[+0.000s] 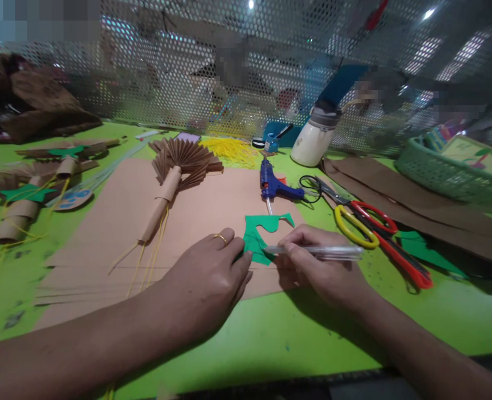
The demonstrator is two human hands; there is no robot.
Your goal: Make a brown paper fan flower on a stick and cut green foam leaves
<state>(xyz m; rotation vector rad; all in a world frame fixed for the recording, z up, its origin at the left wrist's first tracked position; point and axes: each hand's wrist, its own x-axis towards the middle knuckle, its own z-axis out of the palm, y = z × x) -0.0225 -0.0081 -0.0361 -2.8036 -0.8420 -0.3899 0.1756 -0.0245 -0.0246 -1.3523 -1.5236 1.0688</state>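
Observation:
My right hand grips a slim, clear-barrelled pen, its tip touching a piece of green paper with a curved cut-out edge. At the paper's left edge, the curled fingers of my left hand hold it down; a ring is on one finger. Brown paper sheets lie stacked underneath. On them, left of the green piece, rests a pleated paper figure with a rolled tube body and yellow strings. Just beyond the green piece lies a blue glue gun.
Scissors and a red cutter lie to the right, near a green scrap. Behind stand a white bottle and a small blue jar. A green basket is far right; a star-trimmed paper figure lies left.

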